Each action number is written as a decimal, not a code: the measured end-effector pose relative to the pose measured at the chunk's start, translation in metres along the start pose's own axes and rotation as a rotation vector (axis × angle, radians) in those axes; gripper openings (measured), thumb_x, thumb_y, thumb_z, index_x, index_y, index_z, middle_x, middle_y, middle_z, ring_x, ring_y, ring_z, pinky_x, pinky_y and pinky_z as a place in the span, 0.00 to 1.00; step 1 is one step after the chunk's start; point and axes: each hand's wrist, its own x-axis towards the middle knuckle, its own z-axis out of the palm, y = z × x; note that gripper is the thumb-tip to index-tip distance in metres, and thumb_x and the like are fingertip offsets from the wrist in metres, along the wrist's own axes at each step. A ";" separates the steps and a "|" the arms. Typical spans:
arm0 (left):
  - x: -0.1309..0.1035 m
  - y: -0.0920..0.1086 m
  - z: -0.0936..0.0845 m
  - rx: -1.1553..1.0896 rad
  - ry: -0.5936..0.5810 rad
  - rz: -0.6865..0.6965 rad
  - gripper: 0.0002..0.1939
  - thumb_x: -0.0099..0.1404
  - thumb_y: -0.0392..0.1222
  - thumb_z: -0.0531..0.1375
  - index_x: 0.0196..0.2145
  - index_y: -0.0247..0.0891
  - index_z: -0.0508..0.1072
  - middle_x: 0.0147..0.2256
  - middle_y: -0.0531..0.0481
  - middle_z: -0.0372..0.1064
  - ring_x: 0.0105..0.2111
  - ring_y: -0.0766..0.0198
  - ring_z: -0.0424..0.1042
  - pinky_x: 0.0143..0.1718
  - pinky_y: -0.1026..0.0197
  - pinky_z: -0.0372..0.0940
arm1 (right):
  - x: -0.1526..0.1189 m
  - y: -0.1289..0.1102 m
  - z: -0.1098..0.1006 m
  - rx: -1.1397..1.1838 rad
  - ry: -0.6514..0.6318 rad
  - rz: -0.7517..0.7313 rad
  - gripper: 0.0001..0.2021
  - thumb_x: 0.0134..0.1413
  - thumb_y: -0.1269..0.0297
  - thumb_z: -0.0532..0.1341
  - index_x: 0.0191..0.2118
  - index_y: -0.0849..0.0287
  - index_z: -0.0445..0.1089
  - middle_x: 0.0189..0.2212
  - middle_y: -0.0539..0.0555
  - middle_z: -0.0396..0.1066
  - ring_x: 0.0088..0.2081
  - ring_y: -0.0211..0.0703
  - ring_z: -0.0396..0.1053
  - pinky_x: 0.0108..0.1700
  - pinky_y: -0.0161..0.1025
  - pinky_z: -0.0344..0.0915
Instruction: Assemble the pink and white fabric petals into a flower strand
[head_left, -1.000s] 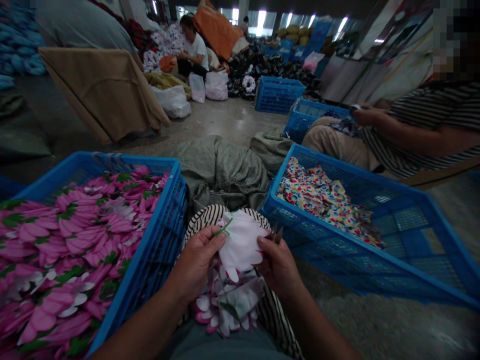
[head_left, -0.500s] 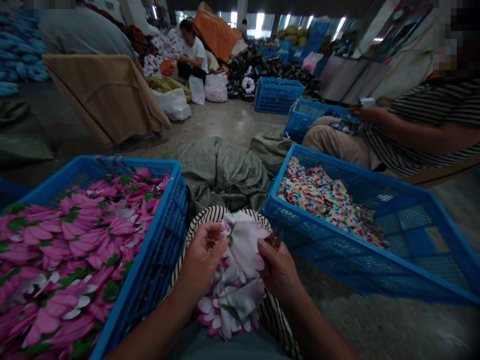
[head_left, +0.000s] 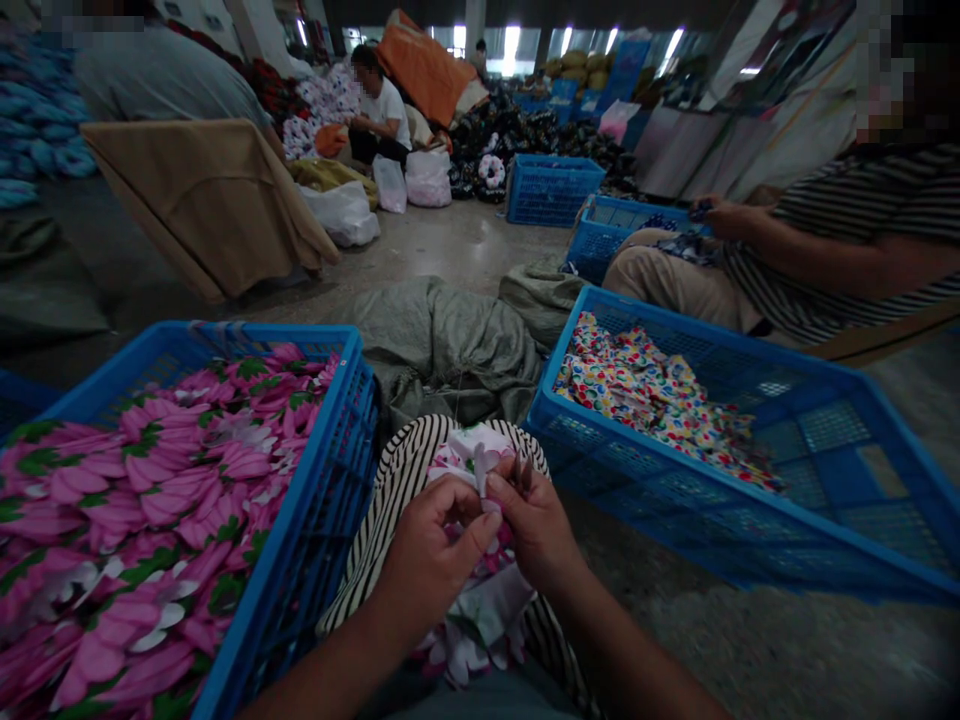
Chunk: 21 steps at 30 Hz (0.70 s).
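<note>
White cloth with pink petal edges [head_left: 487, 605] lies over a black-and-white striped cloth [head_left: 390, 490] on the lap. My left hand [head_left: 442, 540] is closed, thumb and fingers pinching the bunched white cloth from the left. Close beside it, my right hand [head_left: 536, 520] grips the same cloth between thumb and fingers. Small dark pointed blades, like snips [head_left: 523, 472], stick up out of the right hand. The fingertips of both hands nearly meet, and the folds hide part of the pinch.
A blue crate [head_left: 349, 350] of pink and green petal pieces stands left; another [head_left: 551, 400] with colourful patterned pieces stands right. Grey-green sacks [head_left: 450, 330] lie ahead. A person in a striped shirt [head_left: 847, 230] sits at right; others sit farther back.
Both hands have come together over the lap. The white cloth, earlier spread flat between them, is now folded and bunched at the fingertips.
</note>
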 end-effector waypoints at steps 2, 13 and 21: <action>0.000 -0.001 0.000 0.004 -0.015 -0.014 0.09 0.57 0.44 0.56 0.24 0.37 0.64 0.24 0.53 0.61 0.27 0.65 0.62 0.30 0.64 0.58 | 0.001 -0.001 0.001 -0.064 -0.013 -0.019 0.12 0.45 0.59 0.63 0.24 0.60 0.61 0.18 0.44 0.56 0.20 0.30 0.52 0.22 0.29 0.52; 0.002 -0.006 0.000 -0.097 0.085 -0.094 0.10 0.58 0.43 0.55 0.22 0.37 0.66 0.22 0.54 0.62 0.25 0.66 0.62 0.28 0.66 0.58 | -0.003 -0.007 0.006 -0.203 -0.106 -0.076 0.07 0.40 0.68 0.60 0.28 0.58 0.59 0.21 0.44 0.55 0.21 0.32 0.51 0.22 0.29 0.52; 0.014 -0.035 -0.005 -0.643 0.207 -0.372 0.12 0.45 0.47 0.66 0.26 0.40 0.71 0.23 0.53 0.70 0.26 0.61 0.69 0.26 0.63 0.64 | 0.011 0.011 0.004 -0.145 0.088 -0.109 0.14 0.41 0.57 0.62 0.22 0.60 0.59 0.17 0.45 0.57 0.20 0.31 0.53 0.23 0.29 0.54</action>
